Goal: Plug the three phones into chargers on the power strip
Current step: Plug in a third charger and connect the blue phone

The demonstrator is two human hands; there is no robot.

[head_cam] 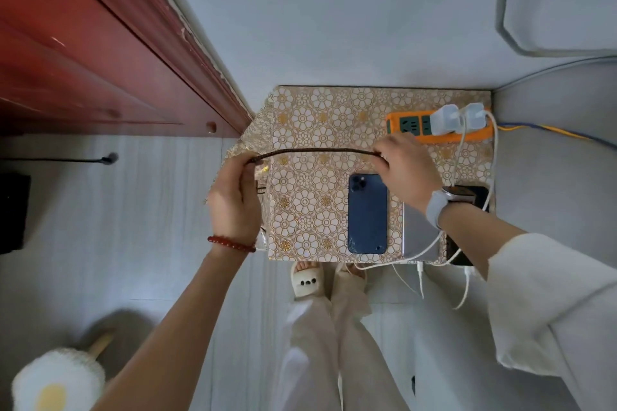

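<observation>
We see a dark braided charging cable (314,151) stretched taut between both hands, probably to straighten it before plugging. Left hand (233,200) pinches one end, right hand (405,170) grips the other. The blue glass-backed phone (367,213) lies face down on the floral-patterned table (300,197), just below the right hand. The orange power strip (417,125) with two white chargers (459,117) sits just beyond. The right arm partly hides two other phones; whether they are plugged in is unclear.

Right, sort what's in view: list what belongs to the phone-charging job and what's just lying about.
Job:
- orange power strip
- white chargers
- white cables
- blue phone
- silver phone
- black phone
- dark cable, held between left hand and right hand

Lying about:
- fluffy duster
</observation>
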